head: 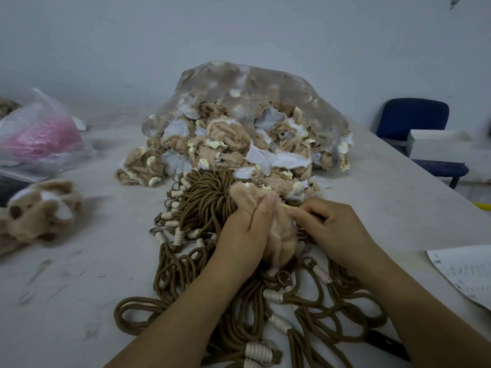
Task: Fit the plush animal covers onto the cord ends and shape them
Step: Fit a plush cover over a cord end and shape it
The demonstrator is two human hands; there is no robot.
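The bag (247, 102) of covers lies at twelve o'clock; the cords (207, 205) sprawl from centre to six. You're mid-fit. Your left hand (239, 235) curls round the cover (281, 235) at centre, and your right hand (329, 227), at three, pinches its top. Next, I judge, seat it on its cord, then shape it.

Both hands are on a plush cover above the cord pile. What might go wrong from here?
1. The left hand grips the plush cover right over the tangled brown cords; a neighbouring loop may snag or get dragged along.
2. The right hand pinches a small cream piece at the cover's edge; a hard tug might tear it.
3. Loose covers spilling from the clear bag lie close by and may get mixed in.
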